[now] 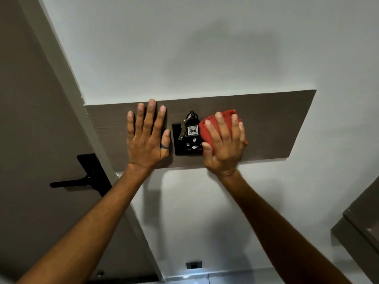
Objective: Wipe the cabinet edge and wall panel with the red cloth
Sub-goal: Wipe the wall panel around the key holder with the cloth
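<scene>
A dark wood-grain wall panel (272, 124) runs across the white wall. My right hand (224, 148) presses a folded red cloth (213, 125) flat against the panel, just right of a black card-holder plate (178, 146). A key tag marked 406 (192, 130) hangs in that holder, with a key beside it. My left hand (146, 138) lies flat on the panel left of the holder, fingers spread, holding nothing. A grey cabinet corner (361, 220) shows at the lower right edge.
A brown door (30, 124) with a black lever handle (82, 180) stands on the left. Low on the white wall (205, 48) sits a small socket (193, 264).
</scene>
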Motion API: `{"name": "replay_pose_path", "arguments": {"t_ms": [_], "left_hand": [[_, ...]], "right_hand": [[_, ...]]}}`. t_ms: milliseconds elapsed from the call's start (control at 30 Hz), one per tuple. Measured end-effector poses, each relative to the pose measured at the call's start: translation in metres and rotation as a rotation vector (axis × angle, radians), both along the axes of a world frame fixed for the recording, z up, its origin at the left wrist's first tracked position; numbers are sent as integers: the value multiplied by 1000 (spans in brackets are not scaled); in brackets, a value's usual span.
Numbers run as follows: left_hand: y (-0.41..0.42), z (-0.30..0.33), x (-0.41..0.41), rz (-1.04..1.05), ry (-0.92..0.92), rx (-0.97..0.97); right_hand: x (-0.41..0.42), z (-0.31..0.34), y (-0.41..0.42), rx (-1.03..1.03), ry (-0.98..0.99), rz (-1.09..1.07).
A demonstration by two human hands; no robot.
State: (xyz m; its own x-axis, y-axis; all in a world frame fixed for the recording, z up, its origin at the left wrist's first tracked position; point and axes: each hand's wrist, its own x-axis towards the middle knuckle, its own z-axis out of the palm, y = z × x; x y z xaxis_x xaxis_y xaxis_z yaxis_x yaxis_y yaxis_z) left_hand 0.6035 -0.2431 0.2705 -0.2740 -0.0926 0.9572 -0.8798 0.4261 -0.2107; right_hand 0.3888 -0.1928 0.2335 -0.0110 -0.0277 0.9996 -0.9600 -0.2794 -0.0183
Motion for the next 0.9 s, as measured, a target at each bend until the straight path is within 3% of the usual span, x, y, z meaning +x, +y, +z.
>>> {"name": "replay_pose_path", "arguments": {"t_ms": [67,167,300,500,667,800,900], "left_hand": [[0,-3,-2,-4,-3,-13],[-3,2,-3,7,16,-26],[-2,-3,-3,-18,22,-5],[-2,2,-4,12,24,-16],[-6,-2,-1,0,26,-13],[-6,-4,-3,-2,28,-14],[-6,-3,-3,5,25,-22]], "right_hand": [[-26,4,4,-22,58,-25],[0,17,0,8,-247,-54],[-5,-1,-1,12,34,-5],[-32,-24,5,-5,269,-58],[5,14,-5,-24,-101,-33],[-31,4,-2,-81,160,-55],[-2,3,1,-25,-189,-70]]}}
